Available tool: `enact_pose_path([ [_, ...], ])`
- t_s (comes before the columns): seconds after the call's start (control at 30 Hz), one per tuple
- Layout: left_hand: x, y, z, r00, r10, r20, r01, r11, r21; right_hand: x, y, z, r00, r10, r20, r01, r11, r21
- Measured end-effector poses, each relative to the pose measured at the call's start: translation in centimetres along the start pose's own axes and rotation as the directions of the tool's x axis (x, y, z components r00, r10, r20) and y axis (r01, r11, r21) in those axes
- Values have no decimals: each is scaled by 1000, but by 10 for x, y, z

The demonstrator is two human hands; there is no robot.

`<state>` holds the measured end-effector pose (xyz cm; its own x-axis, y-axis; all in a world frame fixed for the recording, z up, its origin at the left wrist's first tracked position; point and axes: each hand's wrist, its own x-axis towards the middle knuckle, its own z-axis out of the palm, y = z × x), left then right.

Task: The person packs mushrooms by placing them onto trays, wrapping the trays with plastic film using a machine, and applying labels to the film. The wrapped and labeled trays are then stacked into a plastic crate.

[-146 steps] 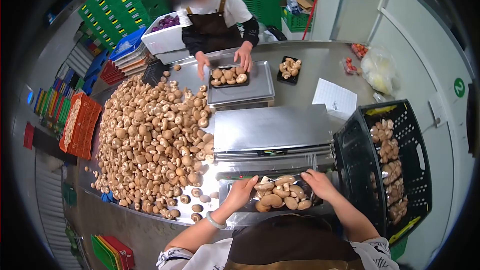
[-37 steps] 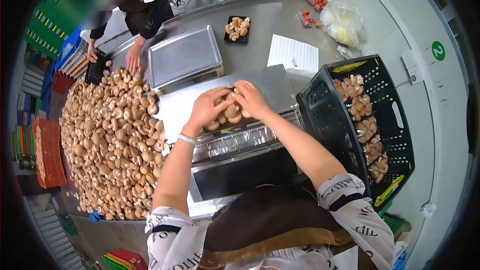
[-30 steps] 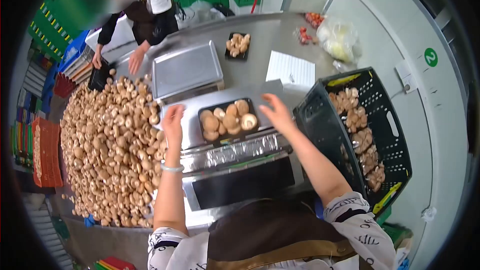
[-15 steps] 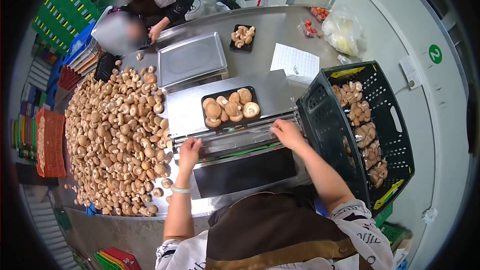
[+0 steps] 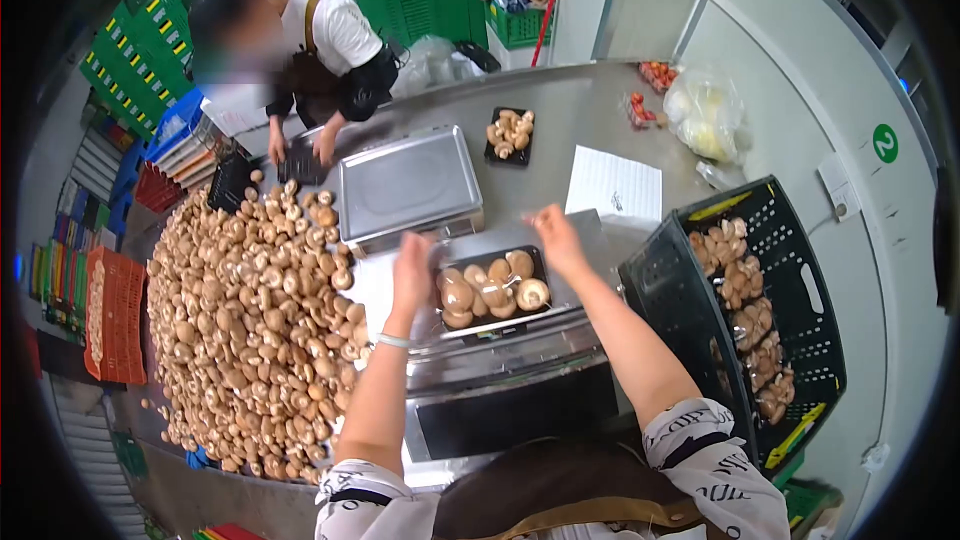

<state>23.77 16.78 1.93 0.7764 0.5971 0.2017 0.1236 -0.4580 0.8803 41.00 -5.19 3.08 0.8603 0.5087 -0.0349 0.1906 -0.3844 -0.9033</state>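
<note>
A black tray of shiitake mushrooms (image 5: 493,290) sits on the metal wrapping machine (image 5: 575,340) in front of me. Clear plastic film (image 5: 458,292) lies over the tray and makes its caps look glossy. At the tray's left far corner, my left hand (image 5: 411,275) is closed on the film, though motion smears its fingers. My right hand (image 5: 553,238) pinches the film beyond the tray's right far corner. The film between the hands is hard to see. To the left spreads a large heap of loose shiitake mushrooms (image 5: 250,340).
A dark crate (image 5: 665,290) holding wrapped mushroom packs stands at right. Beyond the machine are a metal scale platform (image 5: 410,180), a small mushroom tray (image 5: 510,135) and a paper sheet (image 5: 615,183). Across the table, a person's hands (image 5: 325,145) hold a black tray (image 5: 300,166).
Both my hands have moved away from me, from the machine's near roller to the tray's far side, drawing film over the mushrooms. The view has shifted; the other person now holds a black tray.
</note>
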Motion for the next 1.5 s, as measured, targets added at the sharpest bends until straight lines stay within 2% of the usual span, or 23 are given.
enact_pose_path([
  [0.03,-9,13,6,994,-78,77,69,990,122,1,17,14,993,-112,36,116,985,-126],
  [0.07,-10,10,9,998,14,63,-24,986,166,-2,13,18,973,-226,46,230,930,-287],
  [0.13,-12,6,6,973,-131,192,105,985,140,-5,5,14,955,-110,274,187,944,-271],
  [0.23,-16,-3,0,923,-248,295,273,961,-48,-4,9,7,920,-118,374,208,955,-212],
  [0.3,-17,18,-12,836,-355,418,467,860,-206,-9,-5,-6,861,36,507,102,965,-243],
  [0.37,-23,34,-23,714,-447,538,531,847,-1,-14,-22,-22,709,289,644,-1,913,-408],
  [0.4,-28,38,-27,646,-495,581,546,832,102,-23,1,-18,715,286,638,-42,928,-369],
  [0.47,-51,27,-21,781,-389,489,412,909,64,-56,-3,-27,837,97,539,5,983,-185],
  [0.57,-67,12,-16,933,73,353,-80,997,5,-81,21,-24,853,-412,321,453,889,-62],
  [0.6,-74,4,-14,934,242,262,-261,965,40,-89,29,-23,893,-304,331,342,938,-60],
  [0.67,-85,28,-20,955,-9,298,-19,996,91,-98,10,-28,934,-101,342,129,990,-61],
  [0.7,-89,46,-24,942,-131,308,98,988,119,-102,-3,-30,951,-104,290,139,985,-105],
  [0.8,-101,104,-40,964,-199,174,192,980,58,-115,-41,-42,964,-110,241,117,993,-16],
  [0.83,-109,107,-44,973,-186,138,195,979,-59,-127,-53,-43,977,-147,156,121,979,164],
  [0.97,-157,140,-74,906,-300,299,311,950,11,-177,-90,-78,938,-103,330,81,994,79],
  [1.07,-204,124,-69,860,-350,372,330,936,119,-212,-51,-69,926,-120,359,120,993,24],
  [1.13,-226,108,-52,752,-531,390,491,846,207,-232,-51,-70,823,300,482,-230,952,-200],
  [1.2,-252,57,-25,881,-362,304,369,929,38,-246,19,-46,923,77,377,-10,984,-178],
  [1.27,-261,39,-11,878,-389,278,349,919,184,-253,67,-28,965,-29,260,88,972,-219],
  [1.3,-263,39,-7,879,-389,274,324,911,255,-255,95,-20,972,-17,233,79,962,-260],
  [1.4,-279,38,-2,940,-326,102,294,924,246,-271,81,-29,925,339,172,-341,940,-19],
  [1.47,-286,40,-8,931,-364,-11,363,925,117,-279,69,-32,950,302,83,-305,952,18],
  [1.5,-291,42,-15,913,-405,50,397,911,115,-285,68,-27,963,267,32,-267,963,20],
])
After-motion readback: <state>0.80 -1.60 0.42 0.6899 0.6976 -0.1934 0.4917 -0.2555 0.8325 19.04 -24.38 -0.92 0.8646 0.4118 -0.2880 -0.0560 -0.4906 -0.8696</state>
